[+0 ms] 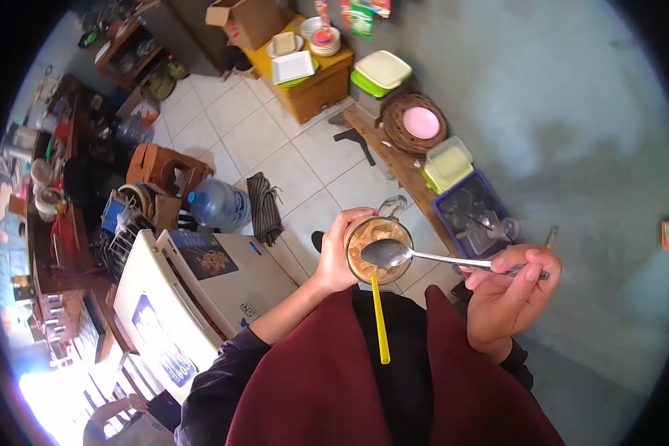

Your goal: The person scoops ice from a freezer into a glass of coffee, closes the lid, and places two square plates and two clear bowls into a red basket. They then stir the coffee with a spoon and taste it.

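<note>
My left hand [340,253] is wrapped round a glass mug [349,269] of milky brown iced drink [380,232], its clear handle pointing away from me. A yellow straw [380,320] leans out of the mug toward my chest. In my right hand [514,293] a metal spoon [453,259] is pinched by its handle, between thumb and fingers. The bowl of the spoon overlaps the mouth of the mug in this view.
A white fridge [193,282] stands at left, with a blue water jug [219,204] and striped cloth [264,208] behind it. Along the right wall, a wooden bench [401,167] bears a blue crate [442,215] and woven baskets [394,117]. Another person's arm [111,409] shows at lower left.
</note>
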Demonstrator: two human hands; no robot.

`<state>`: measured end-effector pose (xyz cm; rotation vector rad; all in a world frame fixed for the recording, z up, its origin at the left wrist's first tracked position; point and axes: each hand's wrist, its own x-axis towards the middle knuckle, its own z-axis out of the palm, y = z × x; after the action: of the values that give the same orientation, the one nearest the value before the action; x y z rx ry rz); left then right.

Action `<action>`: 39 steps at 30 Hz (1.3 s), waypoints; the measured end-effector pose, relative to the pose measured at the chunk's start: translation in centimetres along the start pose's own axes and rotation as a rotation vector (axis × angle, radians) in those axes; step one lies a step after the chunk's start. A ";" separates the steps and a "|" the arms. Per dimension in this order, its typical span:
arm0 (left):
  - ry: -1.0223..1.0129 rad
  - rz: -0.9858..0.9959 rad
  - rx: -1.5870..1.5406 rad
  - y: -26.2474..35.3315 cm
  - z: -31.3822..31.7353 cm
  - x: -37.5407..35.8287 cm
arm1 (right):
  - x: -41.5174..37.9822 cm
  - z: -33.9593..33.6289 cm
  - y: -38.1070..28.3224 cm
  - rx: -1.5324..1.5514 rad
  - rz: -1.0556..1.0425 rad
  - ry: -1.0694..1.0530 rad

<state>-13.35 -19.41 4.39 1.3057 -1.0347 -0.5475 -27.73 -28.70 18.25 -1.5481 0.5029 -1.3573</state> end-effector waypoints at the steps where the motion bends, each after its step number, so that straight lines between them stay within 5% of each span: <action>1: 0.016 -0.007 0.009 -0.1 -1.3 0.4 | 0.5 1.5 0.4 0.017 0.053 0.037; 4: 0.124 0.011 0.063 -0.5 -5.2 2.1 | 2.0 5.6 1.9 0.015 0.001 0.025; 6: 0.173 -0.010 0.058 -1.0 -8.1 3.0 | 2.6 7.6 3.8 -0.207 -0.213 -0.030; 8: 0.201 -0.013 0.100 -1.4 -10.9 3.8 | 2.6 10.2 5.6 0.319 -0.589 -0.083; 11: 0.244 -0.011 0.089 -2.0 -14.7 4.7 | 4.3 13.3 7.0 0.481 -0.977 -0.471; 19: 0.380 0.047 0.202 -2.0 -21.0 4.3 | 6.2 20.6 7.9 0.453 -0.617 -1.060; 26: 0.572 0.028 0.206 -1.4 -22.8 2.1 | 5.9 25.4 8.6 0.486 -0.700 -1.110; 29: 0.642 0.014 0.237 -1.6 -23.3 1.2 | 4.9 27.1 8.5 0.574 -0.655 -0.881; 32: 0.695 0.002 0.273 -1.9 -23.5 0.5 | 5.8 27.7 8.7 0.566 -0.632 -1.089; 39: 0.785 -0.054 0.276 -1.8 -23.2 -0.2 | 5.9 28.6 9.6 0.633 -0.504 -1.157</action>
<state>6.79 -7.71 4.15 1.6031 -0.4233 0.0963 2.85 -26.41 16.01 -1.6351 -0.9819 -0.6185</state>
